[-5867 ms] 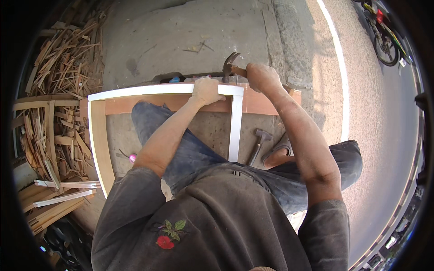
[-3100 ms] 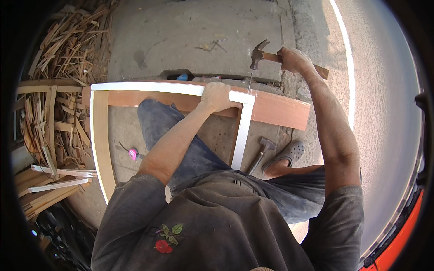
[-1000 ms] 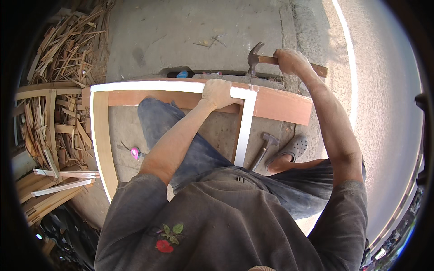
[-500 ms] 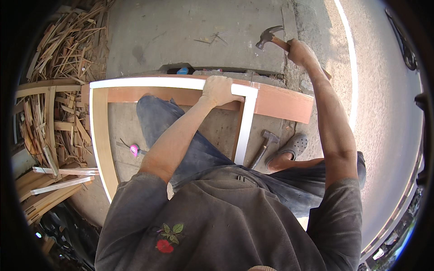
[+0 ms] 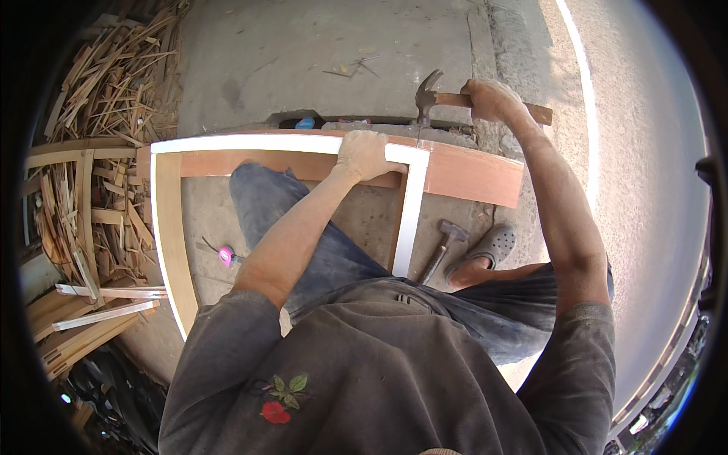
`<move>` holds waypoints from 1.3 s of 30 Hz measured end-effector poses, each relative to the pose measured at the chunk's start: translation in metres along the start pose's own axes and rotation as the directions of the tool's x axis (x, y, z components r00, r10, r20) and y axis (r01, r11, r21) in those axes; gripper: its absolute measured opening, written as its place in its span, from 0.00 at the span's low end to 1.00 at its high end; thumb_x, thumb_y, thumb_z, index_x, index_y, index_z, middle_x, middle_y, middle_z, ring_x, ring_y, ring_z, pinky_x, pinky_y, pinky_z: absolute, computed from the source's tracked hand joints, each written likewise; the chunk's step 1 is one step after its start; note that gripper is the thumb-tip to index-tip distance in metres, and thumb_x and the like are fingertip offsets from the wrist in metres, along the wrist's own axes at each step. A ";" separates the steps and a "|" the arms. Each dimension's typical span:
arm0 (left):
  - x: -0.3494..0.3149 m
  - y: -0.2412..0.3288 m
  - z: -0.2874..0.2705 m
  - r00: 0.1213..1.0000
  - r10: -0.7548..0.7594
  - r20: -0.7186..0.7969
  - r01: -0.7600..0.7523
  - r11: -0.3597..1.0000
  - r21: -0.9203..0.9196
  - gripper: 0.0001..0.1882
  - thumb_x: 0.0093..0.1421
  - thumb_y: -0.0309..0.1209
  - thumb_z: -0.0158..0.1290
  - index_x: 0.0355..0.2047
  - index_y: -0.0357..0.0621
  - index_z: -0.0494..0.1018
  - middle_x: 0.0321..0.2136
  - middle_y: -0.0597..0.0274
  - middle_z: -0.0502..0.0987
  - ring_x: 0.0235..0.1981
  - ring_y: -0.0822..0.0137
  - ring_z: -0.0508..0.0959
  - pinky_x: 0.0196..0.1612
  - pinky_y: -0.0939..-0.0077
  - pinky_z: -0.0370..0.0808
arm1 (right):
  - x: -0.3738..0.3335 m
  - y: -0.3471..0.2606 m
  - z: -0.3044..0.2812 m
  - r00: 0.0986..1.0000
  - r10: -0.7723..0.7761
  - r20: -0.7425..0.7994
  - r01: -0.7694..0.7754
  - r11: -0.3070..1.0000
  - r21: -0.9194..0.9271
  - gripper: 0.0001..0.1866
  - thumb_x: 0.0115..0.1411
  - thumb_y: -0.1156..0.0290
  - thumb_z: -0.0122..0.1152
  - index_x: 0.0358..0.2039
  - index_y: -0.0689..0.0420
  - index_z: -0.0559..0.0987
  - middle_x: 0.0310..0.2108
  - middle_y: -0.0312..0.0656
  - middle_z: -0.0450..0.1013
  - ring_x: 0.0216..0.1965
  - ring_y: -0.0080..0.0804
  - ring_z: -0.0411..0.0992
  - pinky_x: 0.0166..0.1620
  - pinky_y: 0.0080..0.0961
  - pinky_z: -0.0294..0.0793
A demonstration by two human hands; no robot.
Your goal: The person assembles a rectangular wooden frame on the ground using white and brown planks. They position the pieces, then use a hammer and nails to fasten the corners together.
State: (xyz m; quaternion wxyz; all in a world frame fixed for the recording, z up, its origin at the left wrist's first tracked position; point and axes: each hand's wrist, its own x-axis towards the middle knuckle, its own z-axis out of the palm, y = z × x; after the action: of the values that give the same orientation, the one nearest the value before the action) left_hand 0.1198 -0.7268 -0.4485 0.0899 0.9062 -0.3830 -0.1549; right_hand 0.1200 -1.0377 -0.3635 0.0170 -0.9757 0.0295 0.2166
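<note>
With fingers wrapped over its top bar, my left hand (image 5: 362, 157) grips a white-edged wooden frame (image 5: 250, 142) near the right corner. Behind and below that bar runs a reddish-brown board (image 5: 474, 174), which sticks out past the corner to the right. My right hand (image 5: 493, 100) is closed round the wooden handle of a claw hammer (image 5: 425, 98). The hammer's head is just above the frame's right corner, by a thin upright nail-like line (image 5: 419, 133); whether the two touch I cannot tell.
A second hammer (image 5: 447, 246) lies on the concrete beside my shoe (image 5: 493, 250). Inside the frame is a pink tape measure (image 5: 226, 255). Loose nails (image 5: 353, 67) lie on the slab ahead. Wood scraps (image 5: 114, 76) pile up at the left. A road (image 5: 637, 189) runs along the right.
The hammer has swung down and to the left, its head now close above the frame's corner. My left hand keeps its hold on the frame.
</note>
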 end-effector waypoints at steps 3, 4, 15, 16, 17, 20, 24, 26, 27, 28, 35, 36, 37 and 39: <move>-0.002 0.000 0.001 1.000 -0.005 0.004 0.005 1.000 0.007 0.45 0.45 0.76 0.64 0.28 0.38 0.86 0.26 0.49 0.86 0.33 0.51 0.88 0.41 0.56 0.83 | -0.007 -0.006 -0.004 0.996 0.072 0.044 -0.075 0.994 0.079 0.18 0.64 0.79 0.58 0.53 0.56 0.83 0.49 0.51 0.83 0.55 0.51 0.81 0.56 0.47 0.82; -0.002 0.000 0.001 1.000 -0.009 0.012 0.009 1.000 -0.003 0.44 0.45 0.76 0.65 0.29 0.39 0.86 0.27 0.49 0.86 0.33 0.50 0.88 0.41 0.56 0.82 | -0.010 -0.009 -0.005 0.995 0.085 0.048 -0.089 0.993 0.083 0.18 0.63 0.80 0.59 0.53 0.56 0.84 0.49 0.52 0.83 0.55 0.51 0.81 0.56 0.47 0.82; -0.003 0.002 -0.001 1.000 -0.012 0.024 0.012 1.000 0.006 0.45 0.46 0.76 0.64 0.29 0.38 0.86 0.28 0.48 0.86 0.35 0.50 0.88 0.42 0.56 0.82 | -0.008 -0.020 -0.006 0.992 -0.039 0.118 0.045 0.998 -0.049 0.16 0.66 0.77 0.58 0.53 0.53 0.84 0.53 0.50 0.82 0.56 0.49 0.81 0.57 0.46 0.81; -0.002 0.002 -0.001 1.000 -0.001 0.020 0.001 1.000 0.004 0.44 0.46 0.76 0.64 0.29 0.38 0.86 0.27 0.48 0.86 0.34 0.49 0.88 0.41 0.56 0.82 | -0.008 -0.019 -0.005 0.998 0.033 0.057 -0.032 0.999 -0.023 0.15 0.66 0.77 0.58 0.52 0.55 0.83 0.53 0.50 0.82 0.56 0.50 0.80 0.57 0.47 0.81; -0.003 0.002 0.000 1.000 0.005 0.014 -0.005 1.000 -0.001 0.44 0.45 0.75 0.65 0.28 0.39 0.86 0.26 0.48 0.86 0.34 0.48 0.88 0.41 0.55 0.82 | -0.009 -0.021 -0.002 0.997 0.077 0.022 -0.078 0.997 0.016 0.15 0.66 0.77 0.58 0.52 0.55 0.83 0.53 0.50 0.82 0.56 0.50 0.80 0.57 0.47 0.81; -0.004 0.001 0.001 1.000 -0.006 -0.002 0.006 1.000 -0.003 0.43 0.45 0.75 0.65 0.28 0.39 0.86 0.26 0.47 0.85 0.33 0.48 0.87 0.40 0.54 0.82 | -0.012 -0.020 -0.002 0.993 0.115 0.000 -0.115 0.992 0.053 0.15 0.67 0.76 0.58 0.52 0.55 0.83 0.53 0.49 0.82 0.57 0.50 0.80 0.57 0.47 0.81; -0.002 0.000 0.002 0.999 0.013 -0.042 -0.013 1.000 0.005 0.43 0.45 0.75 0.65 0.27 0.40 0.86 0.26 0.48 0.85 0.33 0.49 0.88 0.40 0.54 0.82 | -0.010 -0.004 -0.015 0.998 0.020 0.060 -0.019 1.000 -0.018 0.17 0.65 0.76 0.61 0.54 0.53 0.83 0.53 0.46 0.83 0.58 0.48 0.79 0.57 0.47 0.81; -0.002 0.000 0.002 1.000 -0.002 -0.023 0.002 1.000 0.005 0.43 0.45 0.75 0.65 0.28 0.40 0.86 0.26 0.48 0.86 0.34 0.50 0.88 0.41 0.55 0.82 | -0.009 0.001 -0.016 0.986 0.157 -0.051 -0.151 0.983 0.107 0.18 0.65 0.76 0.61 0.55 0.54 0.83 0.53 0.47 0.82 0.58 0.47 0.79 0.58 0.47 0.81; -0.003 0.001 0.002 1.000 -0.016 0.006 0.016 1.000 0.003 0.43 0.45 0.75 0.65 0.28 0.40 0.86 0.27 0.48 0.86 0.34 0.51 0.88 0.42 0.55 0.82 | -0.008 0.003 -0.016 0.945 0.289 -0.151 -0.260 0.948 0.184 0.18 0.65 0.76 0.62 0.54 0.55 0.83 0.53 0.47 0.82 0.58 0.47 0.80 0.58 0.47 0.81; -0.003 0.002 0.001 1.000 -0.021 0.021 0.021 1.000 0.004 0.43 0.45 0.75 0.65 0.28 0.40 0.86 0.27 0.48 0.86 0.34 0.51 0.88 0.41 0.56 0.82 | -0.009 -0.001 -0.010 0.962 0.262 -0.075 -0.242 0.947 0.209 0.17 0.64 0.76 0.62 0.54 0.55 0.84 0.52 0.49 0.83 0.57 0.47 0.80 0.57 0.47 0.81; -0.002 0.001 -0.004 0.998 0.003 -0.059 -0.002 1.000 0.027 0.43 0.45 0.75 0.66 0.26 0.40 0.86 0.25 0.49 0.86 0.32 0.52 0.88 0.41 0.57 0.83 | 0.001 -0.024 0.014 1.000 0.030 -0.005 -0.029 0.998 0.063 0.15 0.67 0.74 0.59 0.53 0.55 0.84 0.50 0.51 0.83 0.56 0.51 0.81 0.58 0.47 0.80; -0.002 0.002 -0.003 1.000 -0.021 0.000 0.021 1.000 0.021 0.43 0.45 0.76 0.66 0.26 0.40 0.86 0.25 0.49 0.86 0.32 0.52 0.88 0.41 0.57 0.83 | 0.004 -0.022 0.011 0.998 0.054 -0.042 -0.048 0.990 0.130 0.16 0.67 0.74 0.59 0.53 0.54 0.84 0.50 0.51 0.83 0.56 0.51 0.81 0.57 0.47 0.81; -0.002 0.001 -0.003 0.996 -0.038 0.075 0.038 0.999 0.000 0.43 0.45 0.76 0.66 0.25 0.40 0.86 0.25 0.49 0.86 0.32 0.52 0.88 0.41 0.57 0.83 | 0.008 -0.018 0.006 0.983 0.177 -0.057 -0.159 0.959 0.234 0.17 0.67 0.74 0.59 0.55 0.53 0.83 0.50 0.51 0.83 0.56 0.51 0.81 0.57 0.48 0.80; -0.001 0.001 -0.003 0.998 -0.032 0.061 0.032 0.999 0.007 0.43 0.46 0.75 0.65 0.31 0.40 0.86 0.28 0.48 0.86 0.35 0.51 0.88 0.41 0.56 0.82 | 0.008 -0.010 -0.002 0.897 0.388 -0.215 -0.296 0.885 0.360 0.17 0.67 0.74 0.59 0.55 0.54 0.83 0.50 0.51 0.83 0.56 0.52 0.81 0.57 0.50 0.80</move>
State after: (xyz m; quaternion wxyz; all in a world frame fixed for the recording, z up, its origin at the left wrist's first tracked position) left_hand 0.1192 -0.7262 -0.4456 0.0729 0.9074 -0.3716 -0.1825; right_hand 0.1284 -1.0286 -0.3647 0.1311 -0.9596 0.2393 0.0681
